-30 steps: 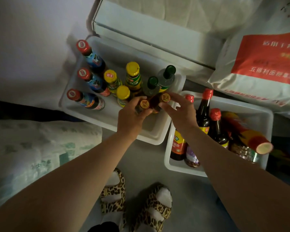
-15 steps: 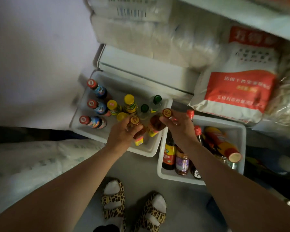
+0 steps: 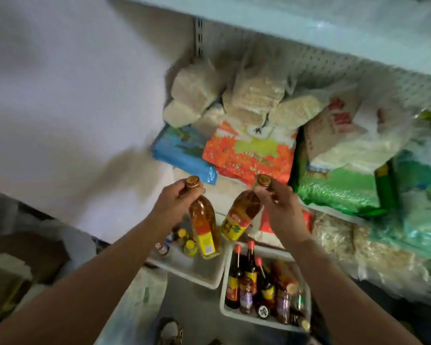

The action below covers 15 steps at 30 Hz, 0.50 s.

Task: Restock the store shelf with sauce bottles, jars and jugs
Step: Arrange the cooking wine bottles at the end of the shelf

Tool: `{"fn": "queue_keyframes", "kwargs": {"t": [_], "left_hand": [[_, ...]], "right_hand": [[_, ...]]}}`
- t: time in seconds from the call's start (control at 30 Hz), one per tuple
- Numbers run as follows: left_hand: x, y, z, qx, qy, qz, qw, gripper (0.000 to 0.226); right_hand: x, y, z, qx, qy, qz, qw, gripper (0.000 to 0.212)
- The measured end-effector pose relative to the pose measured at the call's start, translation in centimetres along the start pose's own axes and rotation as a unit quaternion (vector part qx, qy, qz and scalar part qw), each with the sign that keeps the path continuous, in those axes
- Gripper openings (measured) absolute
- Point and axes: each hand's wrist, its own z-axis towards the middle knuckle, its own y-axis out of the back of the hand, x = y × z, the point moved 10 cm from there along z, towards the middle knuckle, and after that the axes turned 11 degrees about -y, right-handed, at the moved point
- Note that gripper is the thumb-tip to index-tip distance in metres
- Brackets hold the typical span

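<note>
While both hands grip amber bottles (image 3: 204, 220) by the necks, open air surrounds them.

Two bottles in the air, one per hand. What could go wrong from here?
1. Each hand, left hand and right hand, grips only the neck near the cap, so the left bottle or the tilted right bottle could slip.
2. A drop would land on the bottles in the white bins directly below.

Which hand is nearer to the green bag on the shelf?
Right. The right hand, holding a bottle by its neck, is just left of the green bag; the left hand, holding the other bottle, is farther left.
</note>
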Motion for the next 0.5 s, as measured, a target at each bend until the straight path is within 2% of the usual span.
{"fn": "queue_keyframes", "kwargs": {"t": [0.07,0.13,0.27,0.5], "left_hand": [[-7.4,1.3,0.3,-0.021,-0.044,-0.027,0.998,0.014],[-14.2,2.5,0.6,-0.037,-0.081,-0.047,0.995,0.026],[-26.3,4.6,1.7,-0.054,-0.148,-0.09,0.983,0.018],[-41.8,8.0,6.0,-0.067,-0.258,-0.129,0.955,0.023]], "right_hand": [[7.1,2.8,-0.6,-0.013,0.038,0.009,0.999,0.024],[14.0,5.2,-1.1,-0.021,0.08,0.018,0.996,0.018],[26.4,9.1,-2.1,-0.037,0.171,0.042,0.984,0.013],[40.6,13.0,-0.7,-0.038,0.244,0.145,0.958,0.015]]}}
